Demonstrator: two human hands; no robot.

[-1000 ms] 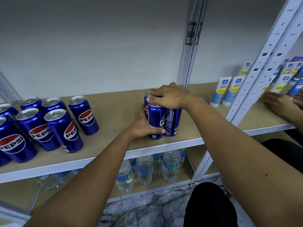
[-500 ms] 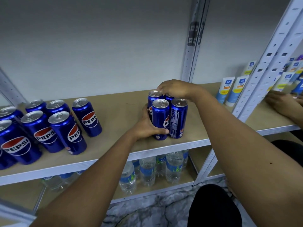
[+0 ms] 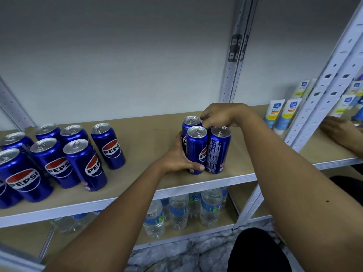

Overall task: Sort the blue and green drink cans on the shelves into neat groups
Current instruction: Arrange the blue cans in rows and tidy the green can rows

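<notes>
Blue cans (image 3: 84, 165) – "PEPSI"; tubes (image 3: 290, 112) – "Safi".

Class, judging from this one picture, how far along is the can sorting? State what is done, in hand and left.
Done: a group of blue cans stands at the shelf's left. In hand: the left hand and right hand hold a small cluster of blue cans together at mid-shelf. Left: joining the two groups; no green cans are in view.

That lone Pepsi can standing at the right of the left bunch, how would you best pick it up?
Wrap the lone can around its mid-body from the right or front: it stands upright, and those sides are open, while other cans crowd its left.
</notes>
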